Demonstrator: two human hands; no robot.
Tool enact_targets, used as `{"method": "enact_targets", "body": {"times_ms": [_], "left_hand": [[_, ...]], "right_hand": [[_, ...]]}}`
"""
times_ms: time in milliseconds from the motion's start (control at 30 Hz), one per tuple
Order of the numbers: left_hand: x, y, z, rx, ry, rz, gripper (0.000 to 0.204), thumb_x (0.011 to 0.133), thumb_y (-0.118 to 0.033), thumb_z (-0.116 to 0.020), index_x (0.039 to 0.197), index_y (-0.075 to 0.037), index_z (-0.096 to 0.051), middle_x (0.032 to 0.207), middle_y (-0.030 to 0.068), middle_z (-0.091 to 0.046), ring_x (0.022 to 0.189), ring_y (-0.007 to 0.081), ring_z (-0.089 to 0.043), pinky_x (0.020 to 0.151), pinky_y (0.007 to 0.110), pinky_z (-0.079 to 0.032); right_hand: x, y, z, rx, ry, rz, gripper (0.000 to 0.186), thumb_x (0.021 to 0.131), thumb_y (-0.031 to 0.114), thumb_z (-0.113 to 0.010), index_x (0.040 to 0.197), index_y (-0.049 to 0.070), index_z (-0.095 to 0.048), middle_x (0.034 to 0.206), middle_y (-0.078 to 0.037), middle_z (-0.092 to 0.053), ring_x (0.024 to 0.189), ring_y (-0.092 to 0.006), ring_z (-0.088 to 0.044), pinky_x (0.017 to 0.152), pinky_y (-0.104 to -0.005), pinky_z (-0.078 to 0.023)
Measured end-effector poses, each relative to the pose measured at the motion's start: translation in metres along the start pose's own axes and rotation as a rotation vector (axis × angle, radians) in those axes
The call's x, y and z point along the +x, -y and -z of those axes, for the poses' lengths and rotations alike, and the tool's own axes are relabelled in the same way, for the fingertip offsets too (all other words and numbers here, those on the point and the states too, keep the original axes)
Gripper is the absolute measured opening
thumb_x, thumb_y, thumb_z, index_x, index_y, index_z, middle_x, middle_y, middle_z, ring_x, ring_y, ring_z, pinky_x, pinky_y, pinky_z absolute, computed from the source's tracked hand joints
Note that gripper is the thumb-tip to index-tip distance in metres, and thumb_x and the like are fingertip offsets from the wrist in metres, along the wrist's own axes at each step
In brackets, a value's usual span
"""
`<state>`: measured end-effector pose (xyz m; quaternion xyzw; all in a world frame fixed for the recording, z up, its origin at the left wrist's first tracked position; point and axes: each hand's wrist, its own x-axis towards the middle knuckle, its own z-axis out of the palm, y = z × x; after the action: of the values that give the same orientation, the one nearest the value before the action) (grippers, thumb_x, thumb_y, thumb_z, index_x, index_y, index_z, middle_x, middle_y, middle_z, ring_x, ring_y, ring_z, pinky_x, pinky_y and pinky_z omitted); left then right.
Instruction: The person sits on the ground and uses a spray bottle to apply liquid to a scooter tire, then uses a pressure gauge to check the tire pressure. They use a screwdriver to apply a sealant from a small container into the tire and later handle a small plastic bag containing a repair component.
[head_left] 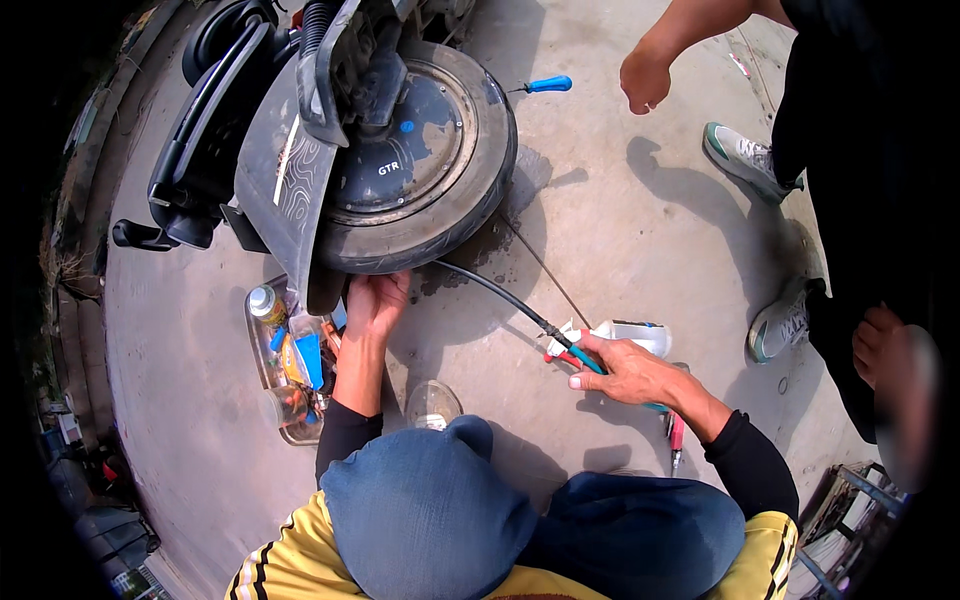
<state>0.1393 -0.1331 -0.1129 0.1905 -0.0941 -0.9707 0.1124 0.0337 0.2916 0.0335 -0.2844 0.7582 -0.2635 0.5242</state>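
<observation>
A scooter lies tipped with its wheel [468, 190] facing up, a grey hub inside a worn black tyre. My left hand [378, 303] reaches under the tyre's near edge; its fingertips are hidden there. My right hand [632, 370] is closed around a hose [583, 357], teal at the grip and black toward the wheel. The hose's black stretch curves from a joint near my fingers to the tyre's underside, where its end is out of sight. Just beyond my right hand lie a white container [640, 337] and something with red handles, partly covered.
A tray [262, 378] of cans, jars and small parts sits left of my left forearm. A blue-handled tool [548, 84] lies past the wheel, and a red tool [677, 438] beside my right knee. Another person's hand [645, 80] and shoes [745, 160] are at right.
</observation>
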Motion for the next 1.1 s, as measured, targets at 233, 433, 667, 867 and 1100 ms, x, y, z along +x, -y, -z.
{"method": "enact_targets", "body": {"times_ms": [233,433,667,867,1100], "left_hand": [[-0.011,0.004,-0.018,-0.137,0.095,0.045,0.041,0.111,-0.028,-0.046,0.143,-0.008,-0.063,0.146,0.0127,-0.067,0.135,0.0313,-0.063,0.107,0.054,-0.054],[-0.003,0.004,-0.03,-0.136,-0.034,0.112,0.042,0.112,-0.031,-0.044,0.141,-0.009,-0.065,0.148,0.0135,-0.066,0.138,0.0325,-0.062,0.112,0.058,-0.051],[-0.007,-0.006,-0.001,-0.231,-0.119,-0.004,0.037,0.11,-0.028,-0.051,0.136,-0.008,-0.067,0.142,0.0126,-0.071,0.134,0.0292,-0.064,0.113,0.056,-0.052],[-0.023,0.012,0.014,-0.299,-0.042,0.013,0.033,0.109,-0.028,-0.059,0.131,-0.006,-0.07,0.131,0.0109,-0.073,0.119,0.0327,-0.067,0.1,0.045,-0.061],[-0.072,0.041,-0.001,0.045,-0.373,0.073,0.031,0.109,-0.033,-0.064,0.127,-0.007,-0.068,0.128,0.0091,-0.07,0.104,0.0271,-0.072,0.088,0.038,-0.064]], "right_hand": [[0.082,0.072,0.019,0.222,-0.011,-0.035,0.053,0.108,0.045,-0.061,0.128,-0.004,-0.063,0.085,-0.019,-0.065,0.086,-0.0272,-0.065,0.079,-0.0431,-0.052],[0.146,0.066,0.002,0.335,-0.275,0.084,0.04,0.11,0.038,-0.057,0.116,-0.001,-0.067,0.082,-0.013,-0.061,0.082,-0.0229,-0.061,0.078,-0.0421,-0.051],[0.135,0.061,0.019,0.217,-0.372,0.095,0.038,0.111,0.036,-0.056,0.114,0.0,-0.069,0.09,-0.018,-0.068,0.082,-0.0299,-0.063,0.081,-0.0446,-0.052],[0.127,0.075,0.008,0.142,-0.349,0.17,0.037,0.112,0.035,-0.058,0.122,0.002,-0.07,0.084,-0.016,-0.065,0.081,-0.0244,-0.061,0.08,-0.0407,-0.052],[0.079,0.097,0.021,0.013,-0.071,-0.042,0.041,0.113,0.034,-0.049,0.122,-0.001,-0.067,0.083,-0.022,-0.066,0.087,-0.0374,-0.069,0.082,-0.0484,-0.052]]}}
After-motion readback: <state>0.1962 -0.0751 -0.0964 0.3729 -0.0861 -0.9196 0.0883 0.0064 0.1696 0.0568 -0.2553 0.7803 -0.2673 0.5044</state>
